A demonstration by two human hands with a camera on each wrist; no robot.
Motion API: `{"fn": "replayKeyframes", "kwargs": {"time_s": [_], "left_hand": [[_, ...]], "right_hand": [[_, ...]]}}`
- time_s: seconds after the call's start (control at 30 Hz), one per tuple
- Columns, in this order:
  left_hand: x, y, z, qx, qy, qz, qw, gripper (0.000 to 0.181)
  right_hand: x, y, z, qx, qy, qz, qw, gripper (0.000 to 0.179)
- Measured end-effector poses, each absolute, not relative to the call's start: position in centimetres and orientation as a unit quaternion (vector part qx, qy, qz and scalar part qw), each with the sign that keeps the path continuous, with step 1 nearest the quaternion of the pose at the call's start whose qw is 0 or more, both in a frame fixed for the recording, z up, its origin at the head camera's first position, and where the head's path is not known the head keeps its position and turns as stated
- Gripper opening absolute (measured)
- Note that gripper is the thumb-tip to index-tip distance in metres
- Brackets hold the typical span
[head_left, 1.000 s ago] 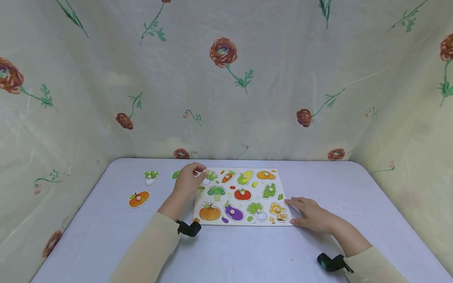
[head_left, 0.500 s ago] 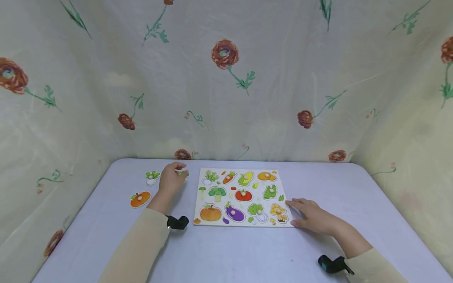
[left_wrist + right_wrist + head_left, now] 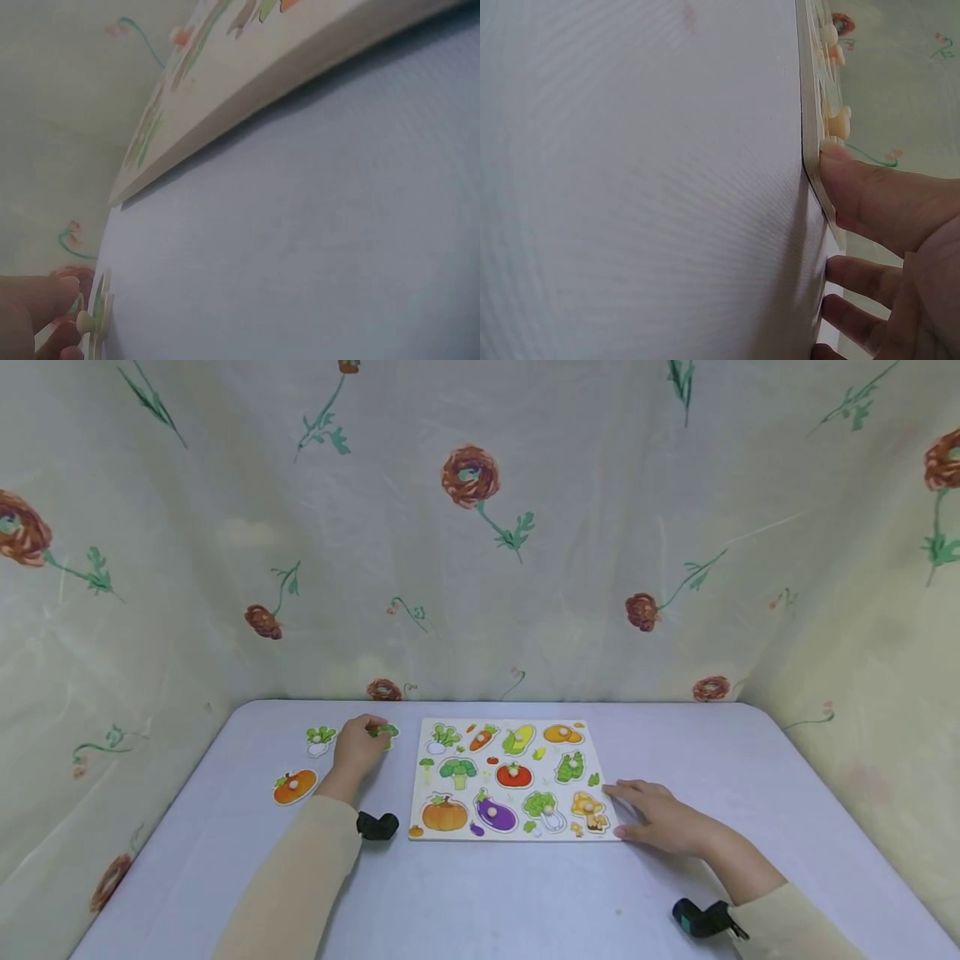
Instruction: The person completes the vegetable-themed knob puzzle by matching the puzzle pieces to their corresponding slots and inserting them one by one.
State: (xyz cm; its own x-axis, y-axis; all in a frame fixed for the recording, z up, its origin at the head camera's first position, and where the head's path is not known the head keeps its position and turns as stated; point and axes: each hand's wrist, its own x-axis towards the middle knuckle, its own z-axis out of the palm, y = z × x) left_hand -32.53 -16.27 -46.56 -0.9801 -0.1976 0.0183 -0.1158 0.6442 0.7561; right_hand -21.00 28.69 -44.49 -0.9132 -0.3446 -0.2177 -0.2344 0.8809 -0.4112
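Observation:
In the head view my left hand (image 3: 357, 753) reaches over a broccoli puzzle piece (image 3: 387, 732) lying left of the board. The left wrist view shows its thumb and fingertips apart, close beside the piece's pale knob (image 3: 86, 322); a lower fingertip seems to touch the knob. The vegetable puzzle board (image 3: 480, 783) lies flat mid-table, with knobbed pieces in it and knobless pictures of a turnip, broccoli and pumpkin. At the board's right edge rests my right hand (image 3: 660, 816), fingers spread. Its thumb (image 3: 855, 184) presses that edge in the right wrist view.
Farther left on the white-covered table (image 3: 525, 902) lie a turnip piece (image 3: 320, 741) and a pumpkin piece (image 3: 295, 786). A flowered curtain (image 3: 555, 568) hangs behind the table and at both sides.
My left hand has moved left from the board's upper left corner to the broccoli piece and come down to it. The right hand has stayed at the board's edge.

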Motion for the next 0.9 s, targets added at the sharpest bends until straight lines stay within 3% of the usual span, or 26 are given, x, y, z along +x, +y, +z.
{"fn": "replayKeyframes", "kwargs": {"time_s": [0.9], "left_hand": [[-32.95,-16.4,-47.15,0.108,-0.904,-0.412,0.03,0.018]], "right_hand": [[-21.04,28.66,-44.39,-0.157,0.958,-0.192,0.143,0.073]]}}
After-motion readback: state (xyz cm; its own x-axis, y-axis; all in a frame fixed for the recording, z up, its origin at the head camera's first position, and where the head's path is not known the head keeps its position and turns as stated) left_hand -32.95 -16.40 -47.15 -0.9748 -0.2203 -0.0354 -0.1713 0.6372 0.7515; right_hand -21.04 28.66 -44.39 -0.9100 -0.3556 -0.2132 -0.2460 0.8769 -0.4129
